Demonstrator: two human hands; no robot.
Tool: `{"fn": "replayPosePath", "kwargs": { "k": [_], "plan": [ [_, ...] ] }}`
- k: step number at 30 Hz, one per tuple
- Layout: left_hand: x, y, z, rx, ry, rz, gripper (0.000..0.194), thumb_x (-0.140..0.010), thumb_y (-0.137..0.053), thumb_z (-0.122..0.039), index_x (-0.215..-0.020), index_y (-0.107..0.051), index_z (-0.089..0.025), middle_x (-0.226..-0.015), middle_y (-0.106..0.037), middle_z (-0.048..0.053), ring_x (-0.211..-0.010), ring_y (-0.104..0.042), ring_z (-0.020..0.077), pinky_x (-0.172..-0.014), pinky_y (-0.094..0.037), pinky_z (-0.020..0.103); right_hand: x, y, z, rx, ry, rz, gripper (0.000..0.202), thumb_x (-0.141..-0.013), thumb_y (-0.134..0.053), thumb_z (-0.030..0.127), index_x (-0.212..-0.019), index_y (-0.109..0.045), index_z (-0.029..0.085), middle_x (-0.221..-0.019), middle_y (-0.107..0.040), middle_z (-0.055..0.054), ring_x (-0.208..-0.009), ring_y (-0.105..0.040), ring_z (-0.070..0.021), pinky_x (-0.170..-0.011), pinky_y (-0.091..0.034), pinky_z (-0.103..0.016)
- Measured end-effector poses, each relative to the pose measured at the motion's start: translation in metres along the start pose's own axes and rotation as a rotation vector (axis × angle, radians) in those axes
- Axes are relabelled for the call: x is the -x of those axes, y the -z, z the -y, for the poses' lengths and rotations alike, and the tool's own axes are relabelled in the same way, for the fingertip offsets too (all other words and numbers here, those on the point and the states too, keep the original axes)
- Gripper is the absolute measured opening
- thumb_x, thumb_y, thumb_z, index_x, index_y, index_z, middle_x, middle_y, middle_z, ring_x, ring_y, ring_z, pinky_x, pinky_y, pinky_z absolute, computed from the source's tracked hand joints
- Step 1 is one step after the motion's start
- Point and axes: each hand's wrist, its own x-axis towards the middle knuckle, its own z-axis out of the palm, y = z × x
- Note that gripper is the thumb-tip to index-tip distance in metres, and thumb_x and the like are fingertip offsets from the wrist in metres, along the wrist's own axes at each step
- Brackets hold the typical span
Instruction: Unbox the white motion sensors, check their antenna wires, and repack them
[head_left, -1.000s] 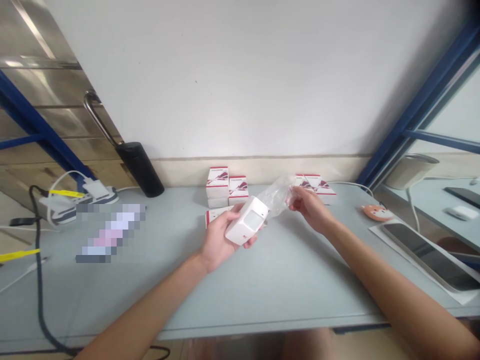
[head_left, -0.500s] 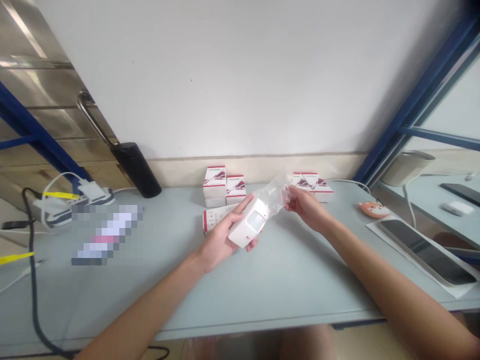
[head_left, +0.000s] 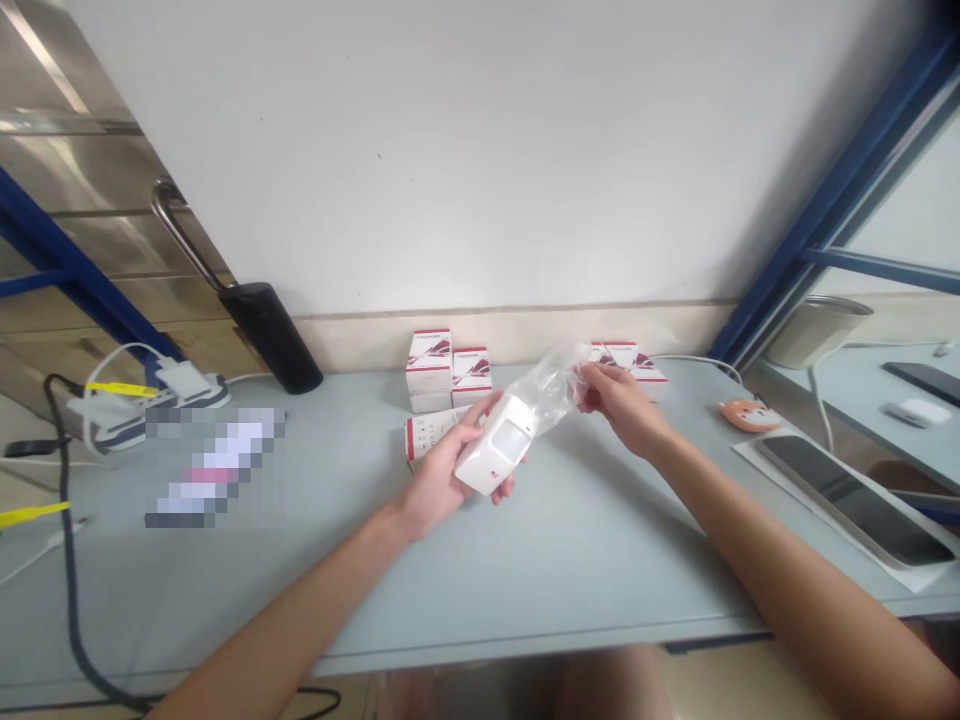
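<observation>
My left hand [head_left: 442,475] is wrapped round a white motion sensor [head_left: 496,446] with a pale square window, tilted above the desk. A clear plastic bag [head_left: 551,390] stretches from the sensor's upper end to my right hand [head_left: 619,405], whose fingers pinch its far end. Whether the bag still covers part of the sensor I cannot tell. Behind the left hand lies a white and red box [head_left: 421,440], partly hidden by that hand. Two more such boxes [head_left: 430,362] stand behind it. Further boxes [head_left: 649,368] sit beyond my right hand, partly covered by it.
At left are a black cylinder [head_left: 276,340], a power strip [head_left: 120,428] with cables, and a pixelated object [head_left: 217,470]. To the right lie an orange animal-faced item [head_left: 748,416] and a dark flat device [head_left: 855,500] on white paper. A wall [head_left: 510,180] rises behind the desk [head_left: 525,580].
My right hand has shifted slightly to the right with the end of the plastic bag. The left hand and the motion sensor have barely moved.
</observation>
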Motion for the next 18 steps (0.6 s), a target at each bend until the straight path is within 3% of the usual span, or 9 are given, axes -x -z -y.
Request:
{"fn": "replayPosePath", "kwargs": {
  "k": [2,4,6,8,9,11,14,18],
  "plan": [
    [0.000,-0.001,-0.001,-0.018,0.002,0.019,0.062,-0.103,-0.044,-0.040,-0.163,-0.034,-0.030,-0.111,-0.073,0.012,-0.069,-0.070,0.0218,-0.066,-0.049,0.034,-0.002,-0.001,-0.002,0.039,0.010,-0.024,0.034,-0.093,-0.063,0.046,-0.070,-0.059,0.022,-0.070,-0.061,-0.002,-0.062,-0.052,-0.0141,-0.061,-0.044,-0.030],
    [0.000,-0.002,-0.001,-0.022,-0.009,0.010,0.061,-0.102,-0.044,-0.040,-0.162,-0.035,-0.029,-0.109,-0.074,0.012,-0.068,-0.070,0.0220,-0.065,-0.049,0.034,-0.003,-0.003,-0.004,0.089,0.077,-0.166,0.030,-0.095,-0.062,0.052,-0.090,-0.064,0.023,-0.086,-0.066,-0.004,-0.070,-0.058,-0.0162,-0.065,-0.047,-0.031],
    [-0.001,-0.001,0.000,-0.018,-0.024,-0.019,0.063,-0.102,-0.045,-0.042,-0.163,-0.032,-0.031,-0.109,-0.074,0.011,-0.070,-0.071,0.0231,-0.065,-0.050,0.034,-0.001,-0.007,-0.006,0.160,0.256,-0.392,0.029,-0.097,-0.061,0.052,-0.109,-0.062,0.025,-0.107,-0.067,-0.006,-0.084,-0.063,-0.0185,-0.074,-0.051,-0.032],
    [-0.001,0.000,0.001,-0.024,-0.037,-0.051,0.064,-0.102,-0.047,-0.042,-0.163,-0.029,-0.033,-0.112,-0.074,0.011,-0.072,-0.073,0.0237,-0.066,-0.050,0.034,0.007,-0.014,-0.006,0.242,0.500,-0.504,0.023,-0.101,-0.059,0.047,-0.109,-0.061,0.025,-0.109,-0.066,-0.006,-0.090,-0.062,-0.0191,-0.080,-0.051,-0.033],
    [-0.001,0.000,0.001,-0.033,-0.041,-0.064,0.064,-0.102,-0.047,-0.042,-0.163,-0.029,-0.034,-0.113,-0.074,0.010,-0.073,-0.073,0.0237,-0.067,-0.051,0.034,0.013,-0.019,-0.006,0.281,0.612,-0.466,0.019,-0.102,-0.058,0.044,-0.106,-0.062,0.025,-0.105,-0.065,-0.006,-0.089,-0.062,-0.0191,-0.080,-0.051,-0.033],
    [-0.001,0.001,0.002,-0.055,-0.050,-0.078,0.062,-0.103,-0.048,-0.043,-0.162,-0.031,-0.035,-0.112,-0.074,0.009,-0.073,-0.074,0.0236,-0.067,-0.051,0.034,0.026,-0.032,-0.005,0.352,0.751,-0.252,0.016,-0.104,-0.058,0.039,-0.104,-0.064,0.025,-0.097,-0.066,-0.005,-0.083,-0.061,-0.0186,-0.076,-0.052,-0.034],
    [-0.003,0.001,0.004,-0.083,-0.064,-0.087,0.059,-0.103,-0.048,-0.043,-0.159,-0.034,-0.034,-0.108,-0.073,0.007,-0.074,-0.074,0.0238,-0.067,-0.052,0.033,0.042,-0.051,-0.003,0.394,0.739,0.005,0.013,-0.102,-0.063,0.033,-0.111,-0.068,0.025,-0.102,-0.071,-0.005,-0.081,-0.064,-0.0176,-0.074,-0.054,-0.034],
    [-0.002,0.001,0.004,-0.133,-0.072,-0.094,0.059,-0.102,-0.047,-0.042,-0.159,-0.034,-0.033,-0.105,-0.074,0.005,-0.076,-0.074,0.0226,-0.067,-0.052,0.033,0.048,-0.058,-0.003,0.327,0.658,-0.021,0.011,-0.102,-0.063,0.029,-0.109,-0.070,0.025,-0.099,-0.075,-0.004,-0.083,-0.069,-0.0176,-0.074,-0.057,-0.033]
  ]
}}
